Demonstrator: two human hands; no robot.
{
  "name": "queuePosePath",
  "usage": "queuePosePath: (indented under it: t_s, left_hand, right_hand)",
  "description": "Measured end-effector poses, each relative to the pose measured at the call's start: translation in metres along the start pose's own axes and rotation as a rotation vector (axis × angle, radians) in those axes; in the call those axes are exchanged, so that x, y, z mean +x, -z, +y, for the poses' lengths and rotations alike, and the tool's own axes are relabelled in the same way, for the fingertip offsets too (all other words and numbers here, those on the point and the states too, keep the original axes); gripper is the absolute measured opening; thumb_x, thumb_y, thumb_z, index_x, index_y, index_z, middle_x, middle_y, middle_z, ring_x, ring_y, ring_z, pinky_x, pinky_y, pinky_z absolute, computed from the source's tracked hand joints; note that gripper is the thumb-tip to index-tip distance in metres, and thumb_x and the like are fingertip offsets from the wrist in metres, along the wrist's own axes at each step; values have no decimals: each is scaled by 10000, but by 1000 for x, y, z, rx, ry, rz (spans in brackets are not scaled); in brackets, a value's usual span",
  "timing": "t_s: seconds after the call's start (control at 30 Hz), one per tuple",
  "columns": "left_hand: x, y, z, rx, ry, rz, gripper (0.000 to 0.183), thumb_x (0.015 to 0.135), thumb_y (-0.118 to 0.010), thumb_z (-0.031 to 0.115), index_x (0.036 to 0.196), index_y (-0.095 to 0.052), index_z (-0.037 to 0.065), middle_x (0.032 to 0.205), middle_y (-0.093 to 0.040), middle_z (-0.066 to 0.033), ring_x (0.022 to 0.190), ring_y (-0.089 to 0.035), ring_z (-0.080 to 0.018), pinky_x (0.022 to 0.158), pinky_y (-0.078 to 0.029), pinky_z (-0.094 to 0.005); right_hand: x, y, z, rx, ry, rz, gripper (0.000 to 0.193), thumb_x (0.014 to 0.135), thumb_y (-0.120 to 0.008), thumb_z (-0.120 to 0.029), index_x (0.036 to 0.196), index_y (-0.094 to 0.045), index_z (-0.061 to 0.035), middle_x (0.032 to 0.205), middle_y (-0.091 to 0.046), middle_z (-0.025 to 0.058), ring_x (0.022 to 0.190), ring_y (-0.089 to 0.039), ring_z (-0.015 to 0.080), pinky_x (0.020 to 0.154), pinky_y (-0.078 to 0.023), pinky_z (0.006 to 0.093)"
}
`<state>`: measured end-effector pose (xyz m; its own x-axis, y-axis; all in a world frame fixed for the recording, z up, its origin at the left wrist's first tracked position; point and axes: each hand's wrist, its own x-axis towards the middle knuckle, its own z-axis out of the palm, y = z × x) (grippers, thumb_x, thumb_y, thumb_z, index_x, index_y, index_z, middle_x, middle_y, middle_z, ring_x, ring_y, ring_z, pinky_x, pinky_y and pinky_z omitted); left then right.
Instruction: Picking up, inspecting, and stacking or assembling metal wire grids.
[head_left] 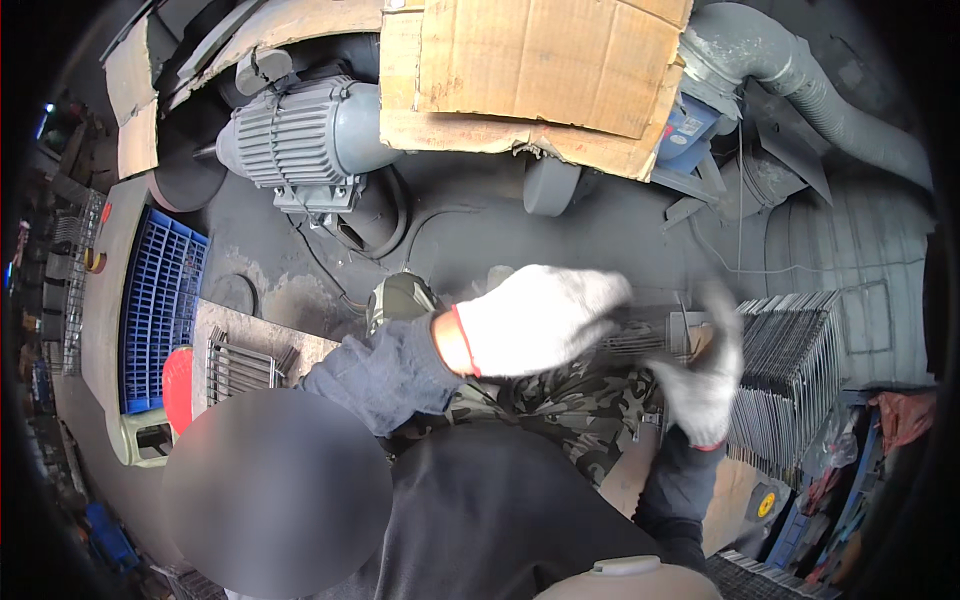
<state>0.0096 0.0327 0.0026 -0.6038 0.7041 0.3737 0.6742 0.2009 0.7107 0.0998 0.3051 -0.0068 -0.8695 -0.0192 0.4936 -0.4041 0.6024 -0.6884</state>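
My left hand [540, 320], in a white knit glove with a red cuff edge, reaches rightward above my camouflage-clad lap. Its fingertips are smeared by motion, so whether they grip anything cannot be told. My right hand [700, 375], gloved alike, is raised at the right, its thumb spread from the fingers and nothing visible in it. Between the two hands, partly hidden, lies a small metal wire rack [632, 342]. Beside my right hand stands a dense stack of metal wire racks [785, 370]. Similar wire racks [240, 365] rest on a board at my left.
Ahead are a grey electric motor [305, 135] and a cardboard sheet [540, 70] over machinery. A grey duct hose [840, 100] curves at the far right. At left sit a blue plastic crate [160, 310] and a red round object [177, 390]. Cables cross the dusty floor.
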Motion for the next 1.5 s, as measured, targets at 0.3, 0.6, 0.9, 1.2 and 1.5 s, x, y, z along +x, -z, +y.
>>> queuePosePath:
  t_s: [0.3,0.6,0.9,1.2,1.5]
  left_hand:
    - [-54,-65,-27,-241,953,838,899,841,-942,218,1569,-435,73,1292,-685,-161,1205,-675,-284,1007,-574,-426]
    - [-96,-91,-111,-1046,879,829,605,1041,-762,185,1501,-472,-80,1207,-730,-138,1064,-674,-143,937,-570,-308]
    - [-33,-98,-172,-528,777,543,387,1029,-763,281,1189,-591,-25,927,-687,-71,744,-632,-110,616,-536,-289]
    - [-102,-20,-183,-826,968,655,307,1055,-712,246,1166,-585,-11,937,-705,-84,747,-656,-111,637,-559,-280]
    - [-47,-90,-186,-661,838,602,388,1033,-735,254,1249,-587,-31,954,-691,-69,831,-631,-134,695,-538,-322]
  right_hand:
    - [-45,-118,54,1050,-544,480,304,1069,-712,-109,1344,-668,10,1232,-748,131,1109,-717,247,1012,-582,400]
    - [-48,-90,109,991,-700,436,428,1039,-705,-70,1450,-599,-18,1399,-660,144,1262,-641,260,1062,-554,415]
    - [24,-84,133,601,-1006,-72,263,985,-743,-78,1238,-728,-6,1061,-786,57,891,-741,161,829,-604,322]
    - [28,-205,124,716,-990,-109,139,988,-796,-123,1068,-774,-11,1004,-786,60,761,-704,116,679,-571,285]
    - [44,-113,116,781,-993,-32,259,1020,-664,-41,1264,-711,31,1080,-787,79,914,-741,178,810,-598,307]
